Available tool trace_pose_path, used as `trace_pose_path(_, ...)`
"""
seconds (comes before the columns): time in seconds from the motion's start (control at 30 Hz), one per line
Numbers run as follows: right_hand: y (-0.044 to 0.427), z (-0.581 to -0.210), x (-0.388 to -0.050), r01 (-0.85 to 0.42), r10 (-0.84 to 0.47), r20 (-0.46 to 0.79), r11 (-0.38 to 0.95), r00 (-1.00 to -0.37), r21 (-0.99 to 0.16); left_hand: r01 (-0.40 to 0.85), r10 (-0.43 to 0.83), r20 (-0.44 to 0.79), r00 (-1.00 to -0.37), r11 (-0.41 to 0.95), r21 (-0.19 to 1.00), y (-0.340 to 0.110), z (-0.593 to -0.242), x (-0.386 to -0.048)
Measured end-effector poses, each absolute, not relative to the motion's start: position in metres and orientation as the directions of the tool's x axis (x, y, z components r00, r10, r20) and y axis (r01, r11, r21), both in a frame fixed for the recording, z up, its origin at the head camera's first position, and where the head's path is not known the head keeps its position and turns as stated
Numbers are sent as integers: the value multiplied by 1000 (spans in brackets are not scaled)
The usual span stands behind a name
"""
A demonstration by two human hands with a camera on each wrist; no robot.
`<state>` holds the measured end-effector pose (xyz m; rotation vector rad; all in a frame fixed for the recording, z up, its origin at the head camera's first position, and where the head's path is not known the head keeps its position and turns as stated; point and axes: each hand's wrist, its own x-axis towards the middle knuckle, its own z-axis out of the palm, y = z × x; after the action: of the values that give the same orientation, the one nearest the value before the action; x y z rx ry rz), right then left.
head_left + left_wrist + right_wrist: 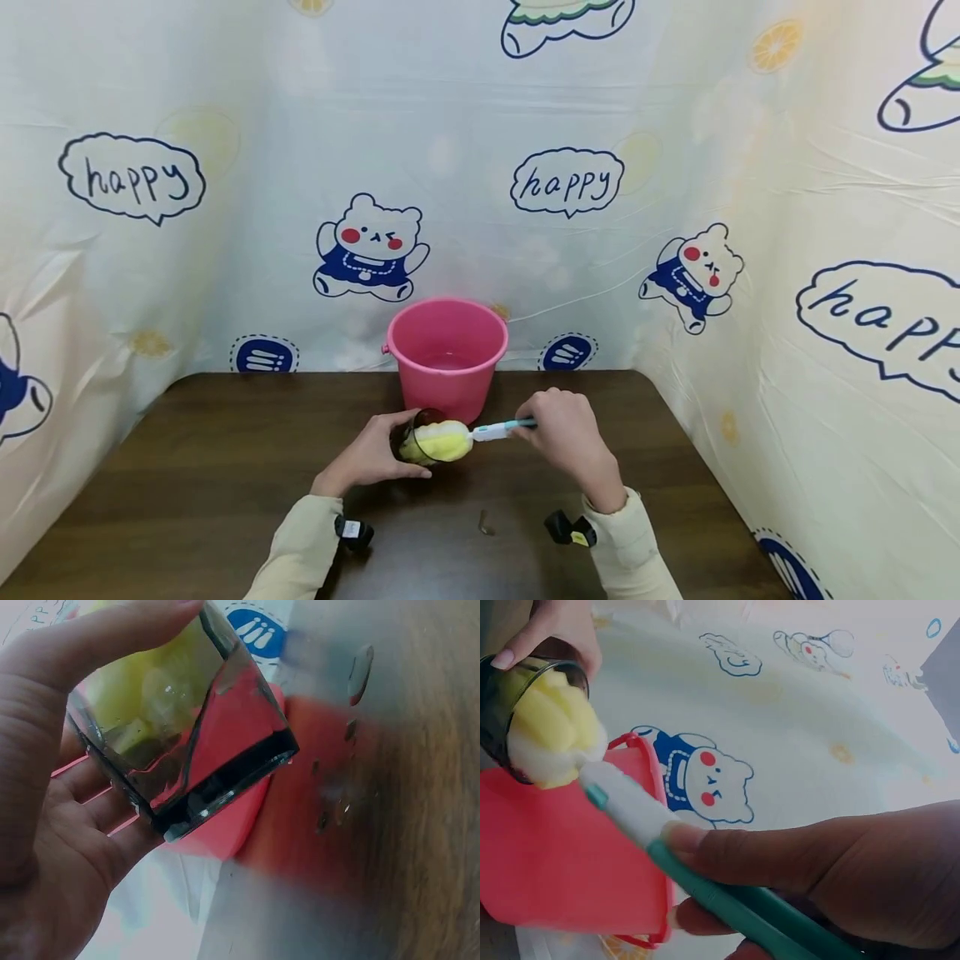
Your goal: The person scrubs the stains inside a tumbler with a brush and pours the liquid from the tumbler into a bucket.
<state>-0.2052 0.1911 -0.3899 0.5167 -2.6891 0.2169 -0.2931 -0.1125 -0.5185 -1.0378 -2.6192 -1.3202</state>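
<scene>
Dark see-through cup (187, 727): tilted over the desk (247, 467), in front of the pink bucket (450, 387), left hand (378, 450) curled round it. Right hand (566, 429) grips the brush (634, 806), sponge head (555, 724) partly inside. Caution: droplets (361, 675) suggest wetness; the cup may slip if the brush twists.

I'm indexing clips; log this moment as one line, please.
left hand: holds tilted transparent dark cup | right hand: grips teal-and-white brush handle | yellow-and-white sponge head: partly inside cup | pink round bucket: behind cup
</scene>
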Motion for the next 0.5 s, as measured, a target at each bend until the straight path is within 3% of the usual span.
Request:
trace_pose_path(0.17, 190, -392, -207, -314, -246, 404, 943, -881, -111, 568, 546, 307, -780, 411, 713, -111, -520, -292)
trace_pose_path(0.33, 189, -390, -204, -314, -258, 339, 942, -905, -119, 556, 541, 293, -789, 423, 716, -111, -521, -293)
trace_pose_path(0.5, 186, -389, -204, -292, -211, 342, 934, -916, -207, 572, 541, 322, -777, 394, 719, -112, -521, -294)
